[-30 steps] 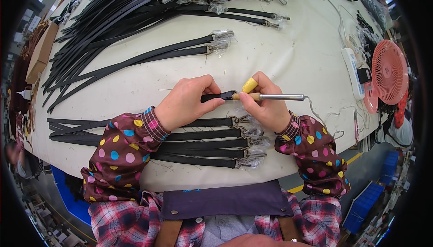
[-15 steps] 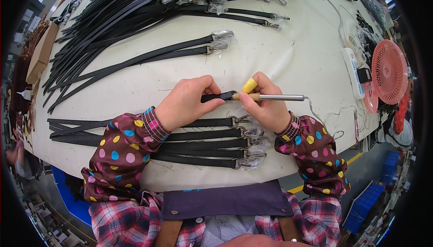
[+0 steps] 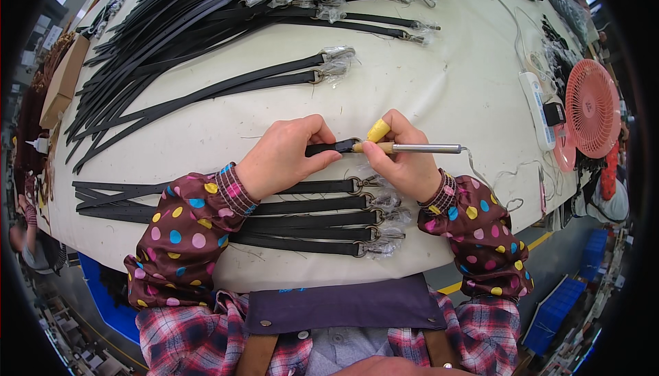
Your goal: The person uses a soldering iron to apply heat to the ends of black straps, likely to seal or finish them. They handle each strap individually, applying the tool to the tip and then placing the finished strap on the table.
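Note:
My left hand [image 3: 278,156] is closed, pinching a black strap [image 3: 331,148] near its end, where a metal ring sits. In my right hand [image 3: 408,156] is a corded pen-shaped tool, like a soldering iron [image 3: 429,148], with a metal barrel and a tan section at the fingers. Its front end meets the strap end beside the ring; the exact contact is hidden by my fingers. A yellow finger cover [image 3: 379,129] wraps one right fingertip. Just below my hands lie several black straps [image 3: 316,207] in a row, their metal hardware wrapped in clear plastic [image 3: 390,228].
A large pile of black straps [image 3: 185,26] covers the table's far left, with two more straps [image 3: 274,74] in front. To the right stand a white power strip [image 3: 537,111] and a pink fan [image 3: 590,108]. The tool's thin cord [image 3: 477,170] trails rightward.
My right hand and the tool have shifted very slightly left. My left hand keeps its pinch on the strap.

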A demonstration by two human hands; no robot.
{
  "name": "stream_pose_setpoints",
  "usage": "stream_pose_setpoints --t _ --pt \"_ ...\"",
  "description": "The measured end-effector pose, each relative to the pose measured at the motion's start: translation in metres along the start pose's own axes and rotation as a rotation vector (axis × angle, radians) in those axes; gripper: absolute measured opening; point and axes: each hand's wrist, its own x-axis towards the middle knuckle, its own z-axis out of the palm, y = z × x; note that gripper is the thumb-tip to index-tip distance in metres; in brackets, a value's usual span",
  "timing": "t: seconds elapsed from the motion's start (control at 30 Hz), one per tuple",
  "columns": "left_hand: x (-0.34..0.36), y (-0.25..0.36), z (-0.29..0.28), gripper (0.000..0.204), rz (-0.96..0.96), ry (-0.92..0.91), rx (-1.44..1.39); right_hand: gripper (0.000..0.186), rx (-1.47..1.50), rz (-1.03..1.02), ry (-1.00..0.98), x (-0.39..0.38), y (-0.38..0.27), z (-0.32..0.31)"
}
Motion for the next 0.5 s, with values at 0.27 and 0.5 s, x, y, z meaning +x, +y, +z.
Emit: stream_pose_setpoints --t 0.27,0.5 --pt "-0.0005 0.0007 0.0001 0.021 -0.008 -0.002 -0.011 0.021 0.068 -0.049 0.068 0.0006 0.0034 0.0019" --pt "-0.0006 -0.0004 0.0005 0.023 -0.029 -0.02 -0.024 0.017 0.084 -0.04 0.071 -0.0002 0.0019 -0.0003"
